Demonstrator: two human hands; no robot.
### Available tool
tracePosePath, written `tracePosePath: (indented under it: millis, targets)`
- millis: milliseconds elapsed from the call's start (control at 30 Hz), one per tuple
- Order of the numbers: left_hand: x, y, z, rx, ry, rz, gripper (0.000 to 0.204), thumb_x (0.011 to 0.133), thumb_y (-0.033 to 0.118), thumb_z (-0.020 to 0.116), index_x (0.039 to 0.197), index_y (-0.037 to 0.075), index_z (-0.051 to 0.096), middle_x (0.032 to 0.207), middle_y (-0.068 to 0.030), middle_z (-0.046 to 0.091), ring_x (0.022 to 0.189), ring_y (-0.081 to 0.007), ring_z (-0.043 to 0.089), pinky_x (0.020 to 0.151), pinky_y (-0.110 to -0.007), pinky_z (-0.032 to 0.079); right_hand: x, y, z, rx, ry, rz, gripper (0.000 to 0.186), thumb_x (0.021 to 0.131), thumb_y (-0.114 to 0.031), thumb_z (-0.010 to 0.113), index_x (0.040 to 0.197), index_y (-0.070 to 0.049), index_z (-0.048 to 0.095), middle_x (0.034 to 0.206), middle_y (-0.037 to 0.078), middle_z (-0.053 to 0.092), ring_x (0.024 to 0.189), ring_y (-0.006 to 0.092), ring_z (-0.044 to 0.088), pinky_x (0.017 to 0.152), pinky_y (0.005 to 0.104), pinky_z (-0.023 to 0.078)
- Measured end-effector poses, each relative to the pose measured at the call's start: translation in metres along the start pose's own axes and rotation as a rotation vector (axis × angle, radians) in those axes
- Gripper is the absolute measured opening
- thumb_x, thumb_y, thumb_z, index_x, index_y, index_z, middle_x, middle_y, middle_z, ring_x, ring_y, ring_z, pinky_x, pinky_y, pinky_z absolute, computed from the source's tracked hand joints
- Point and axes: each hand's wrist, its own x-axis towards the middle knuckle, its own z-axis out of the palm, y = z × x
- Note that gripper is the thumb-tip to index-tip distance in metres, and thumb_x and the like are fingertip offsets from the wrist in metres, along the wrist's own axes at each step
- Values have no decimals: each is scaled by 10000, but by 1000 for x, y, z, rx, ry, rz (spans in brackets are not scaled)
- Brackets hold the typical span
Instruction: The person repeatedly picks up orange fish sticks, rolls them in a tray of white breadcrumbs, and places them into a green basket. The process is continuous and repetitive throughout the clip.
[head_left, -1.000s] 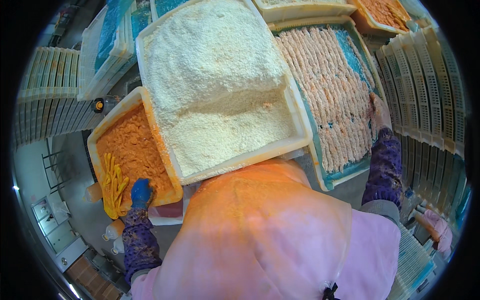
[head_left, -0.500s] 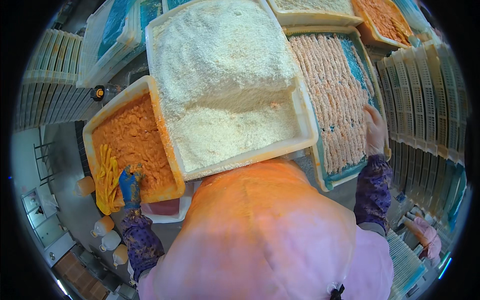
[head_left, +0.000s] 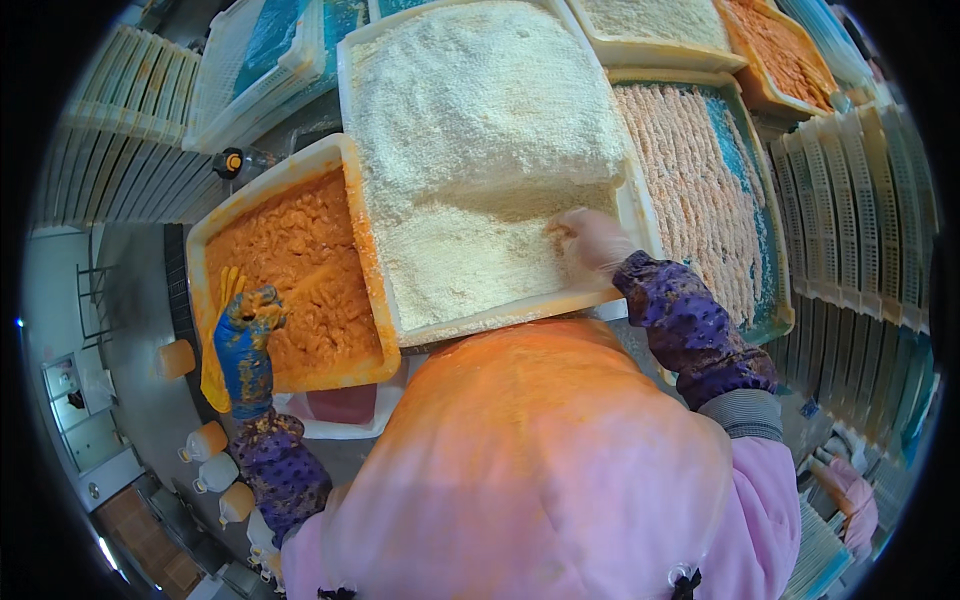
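The middle is filled by a large pale tub [head_left: 505, 317], its near right corner crossed by a purple sleeve [head_left: 690, 310]; room for movement is left across the hollow toward the left wall. White crumbs [head_left: 480, 120] are banked high at the far end and scooped low nearer. To the right, a tray [head_left: 675, 76] is partly hidden by the tub; rough, pinkish coated strips [head_left: 690, 180] are packed in long rows on blue lining. To the left, an orange-stained tub [head_left: 330, 375] is filled with wet, lumpy orange mixture [head_left: 310, 240]. The right hand [head_left: 595, 238] is lowered to the crumbs near the right wall, fingers bent; whether anything is grasped cannot be told. Over the mixture's left side, the smeared, blue-gloved left hand [head_left: 246, 325] is curled, its hold unclear. Beside it, a yellow glove [head_left: 212, 370] is draped.
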Motion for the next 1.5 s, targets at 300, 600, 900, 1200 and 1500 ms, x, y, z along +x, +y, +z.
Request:
tracePosePath:
  millis: [300,600,900,1200,1500]
  targets:
    - [19,120,150,-12,-691,5,274,950,144,724,1172,-14,694,1123,-168,714,1018,-250,716,882,-328,572,5,8,6,249,258,129,396,983,-77,626,1366,22,602,1244,170,699,1108,238,666,953,327,503]
    - [65,-18,187,767,-710,345,188,956,169,679,1065,32,749,965,-201,711,856,-343,683,757,-415,533,15,21,14,384,263,63,315,985,-174,596,1238,8,647,1202,231,681,1111,353,655,948,404,504]
    - [49,-11,230,575,-911,407,239,936,157,664,1151,122,761,952,-174,702,815,-374,667,749,-445,542,14,-45,45,10,-48,-330,276,941,-97,605,1199,-35,684,1117,233,683,1019,418,646,889,446,519]
    - [32,-60,245,1032,-751,849,317,910,66,636,1210,118,727,1020,-144,702,1004,-330,658,812,-447,556,24,-44,60,-85,68,-150,141,867,-116,684,974,-50,748,944,196,703,915,400,662,813,473,520]
    - [34,-62,242,1038,-599,746,171,858,44,631,996,67,729,949,-134,663,933,-333,653,770,-444,553,26,-48,64,-24,-32,-177,150,848,-127,705,967,-45,744,949,198,702,938,387,668,828,468,524]
